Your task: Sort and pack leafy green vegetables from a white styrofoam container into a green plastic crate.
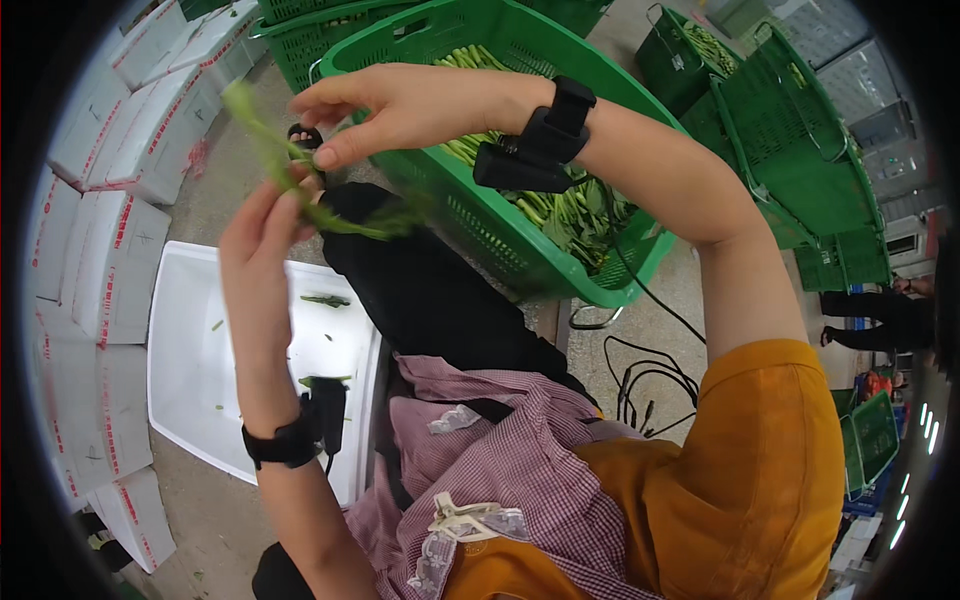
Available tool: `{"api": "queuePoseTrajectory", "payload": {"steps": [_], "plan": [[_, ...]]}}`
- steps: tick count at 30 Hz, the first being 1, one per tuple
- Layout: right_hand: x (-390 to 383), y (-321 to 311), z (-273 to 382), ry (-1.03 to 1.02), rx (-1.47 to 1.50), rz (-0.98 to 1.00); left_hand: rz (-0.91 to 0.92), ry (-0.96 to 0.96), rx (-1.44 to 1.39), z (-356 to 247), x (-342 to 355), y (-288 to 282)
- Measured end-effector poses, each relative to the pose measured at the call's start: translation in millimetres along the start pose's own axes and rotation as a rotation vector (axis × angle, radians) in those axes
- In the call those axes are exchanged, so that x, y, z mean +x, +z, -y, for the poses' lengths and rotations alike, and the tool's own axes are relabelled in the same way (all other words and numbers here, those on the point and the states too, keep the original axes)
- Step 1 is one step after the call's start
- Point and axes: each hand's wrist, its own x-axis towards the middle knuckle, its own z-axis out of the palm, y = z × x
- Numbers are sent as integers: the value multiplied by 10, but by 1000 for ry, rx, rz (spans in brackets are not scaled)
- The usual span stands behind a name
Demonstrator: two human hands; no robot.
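A green vegetable stalk [268, 148], blurred by motion, is pinched in my left hand [254, 235]. Its leafy end [375, 222] trails to the right over my dark trouser leg. My right hand [395, 105] reaches across from the right, fingers and thumb apart, with the thumb tip close beside the stalk; whether it touches is blurred. Behind that arm stands a large green crate [480, 235] holding many similar stalks with leaves [570, 215]. Below my left hand, a white plastic tub [200, 345] contains a few green scraps [326, 300].
White foam boxes [120, 260] are stacked along the left. More green crates [785, 110] stand at the back and right, one with vegetables. A black cable [655, 385] lies coiled on the floor right of my lap. Another person's dark-clad legs [865, 318] show far right.
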Motion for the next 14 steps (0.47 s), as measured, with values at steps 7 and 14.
{"api": "queuePoseTrajectory", "payload": {"steps": [7,14], "plan": [[-655,-281,145,288,218,-116,91,5,32,118,-79,411],[-1740,-781,-320,376,-336,28,71,-322,184,388,-377,-484]]}}
